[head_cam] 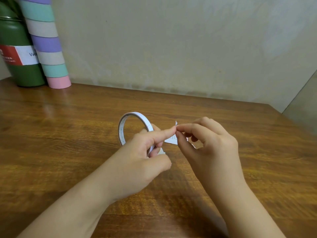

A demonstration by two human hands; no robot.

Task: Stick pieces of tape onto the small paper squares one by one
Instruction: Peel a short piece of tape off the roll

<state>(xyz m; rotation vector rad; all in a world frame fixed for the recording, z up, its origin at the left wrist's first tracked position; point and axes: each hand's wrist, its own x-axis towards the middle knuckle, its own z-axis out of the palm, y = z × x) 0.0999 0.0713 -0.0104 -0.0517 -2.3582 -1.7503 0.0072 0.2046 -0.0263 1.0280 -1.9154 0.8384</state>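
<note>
A thin white roll of tape (132, 117) stands upright above the wooden table (68, 134), and my left hand (145, 155) grips its right side with curled fingers. The left forefinger points right and meets the fingertips of my right hand (205, 145). Between thumb and forefinger my right hand pinches a small strip of tape (176, 123), whose tip sticks up above the fingers. A small white paper piece (171, 140) with faint print shows just below the fingertips; most of it is hidden by the hands. Another white scrap (162, 151) peeks out under my left hand.
A green flask (18, 48) with a red and white label stands at the back left against the wall. A tube (46, 42) striped in pastel colours leans beside it. The table's right edge (281, 114) runs close to the hands.
</note>
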